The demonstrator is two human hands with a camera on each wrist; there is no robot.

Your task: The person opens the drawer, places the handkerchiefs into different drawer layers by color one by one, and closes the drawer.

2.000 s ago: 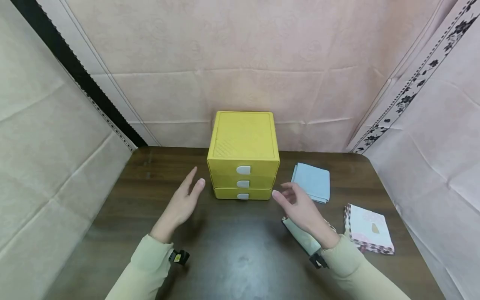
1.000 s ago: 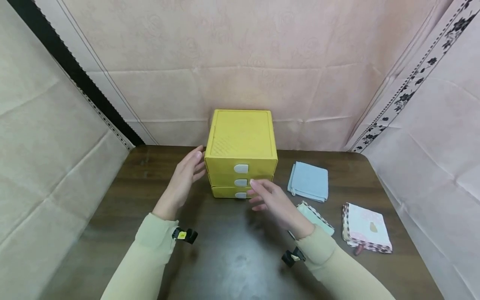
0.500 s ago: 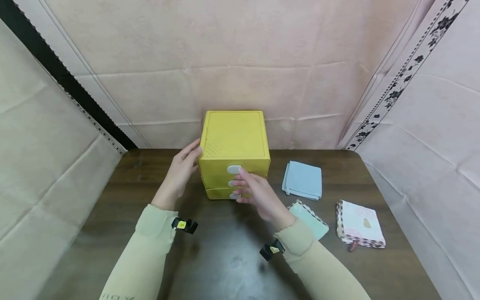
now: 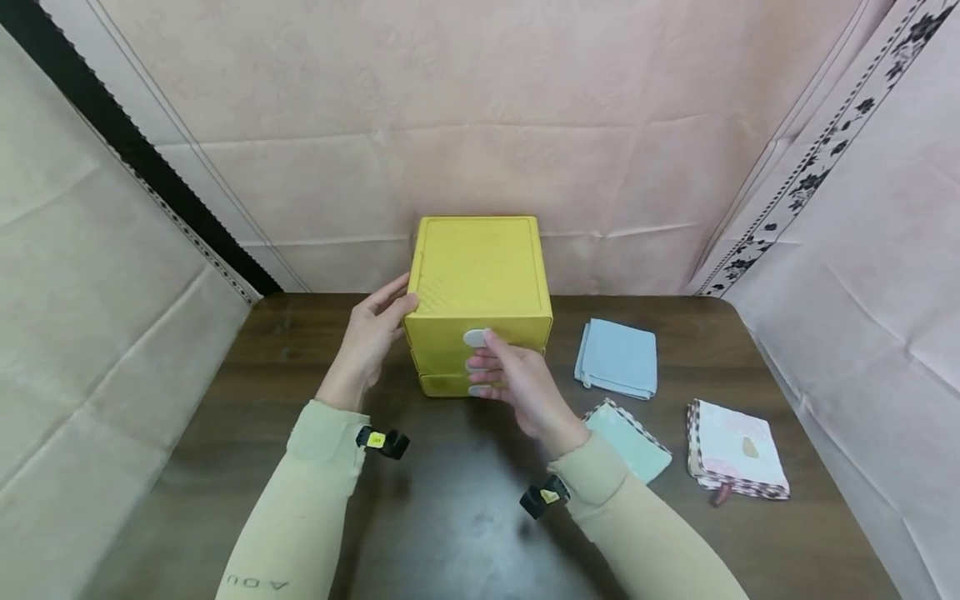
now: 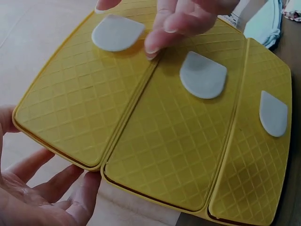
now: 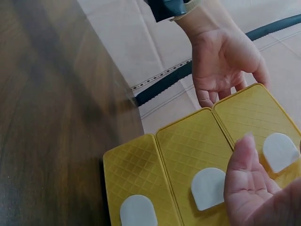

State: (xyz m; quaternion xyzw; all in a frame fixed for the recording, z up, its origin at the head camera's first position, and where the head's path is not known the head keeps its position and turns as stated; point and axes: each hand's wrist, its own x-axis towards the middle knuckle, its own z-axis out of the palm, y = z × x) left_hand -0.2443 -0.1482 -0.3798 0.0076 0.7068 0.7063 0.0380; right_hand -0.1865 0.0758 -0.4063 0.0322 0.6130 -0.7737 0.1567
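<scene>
The yellow three-drawer box (image 4: 482, 267) stands at the far middle of the brown table (image 4: 450, 517). The left hand (image 4: 370, 336), fingers loose, touches its left side. The right hand (image 4: 519, 385) is half curled at the top white handle (image 4: 472, 338); I can't tell if it pinches. Right lie a folded blue cloth (image 4: 618, 357), green cloth (image 4: 632, 443) and white cloth (image 4: 738, 442).

We see both forearms (image 4: 288, 508) angled inward, the left hand (image 4: 373, 335) palm inward, the right hand (image 4: 527, 390) thumb uppermost with fingers (image 4: 491, 377) slightly bent.
</scene>
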